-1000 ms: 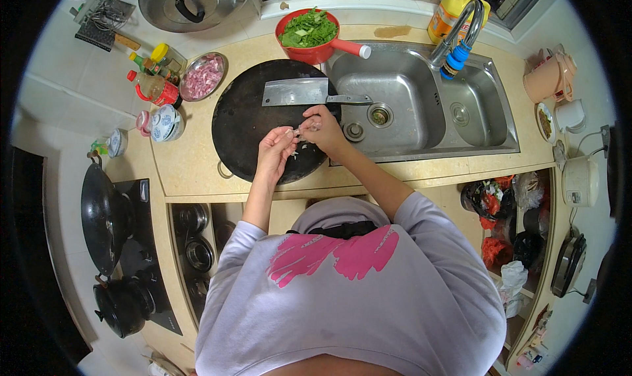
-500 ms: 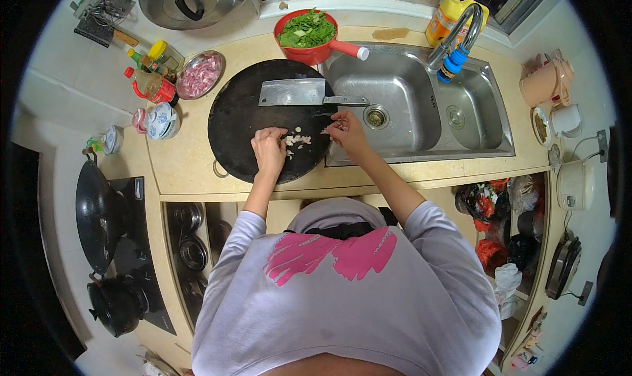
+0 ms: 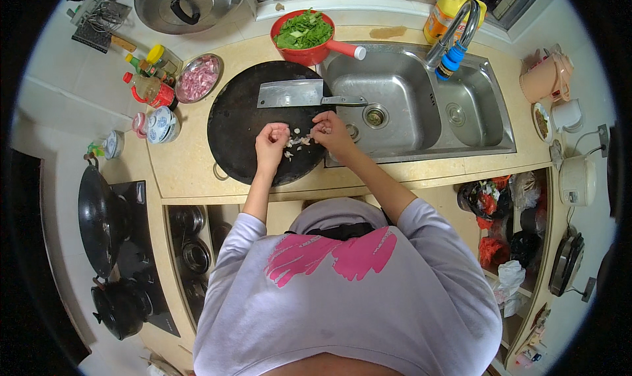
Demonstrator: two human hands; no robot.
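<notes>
Small pale pieces that look like garlic (image 3: 298, 141) lie scattered on a round black chopping board (image 3: 237, 119). At their left side is my left hand (image 3: 270, 143), fingers curled together just above the board. My right hand (image 3: 331, 137) is on the other side, thumb and fingertips pinched close to the pieces. Whatever sits between the fingertips of either hand is too small or hidden to make out. Beyond both hands a cleaver (image 3: 291, 93) lies flat on the board, its handle pointing right over the sink's edge.
A steel double sink (image 3: 401, 80) adjoins the board on the right. Behind the board stands a red long-handled strainer (image 3: 307, 54) of chopped greens. To the left are a plate of raw meat (image 3: 199, 78), bottles (image 3: 150, 89) and a lidded jar (image 3: 162, 125). A wok (image 3: 102, 218) sits farther left.
My right hand has moved left, from the board's right edge to beside the pale pieces. My left hand has shifted slightly, its fingers lifting and drawing together.
</notes>
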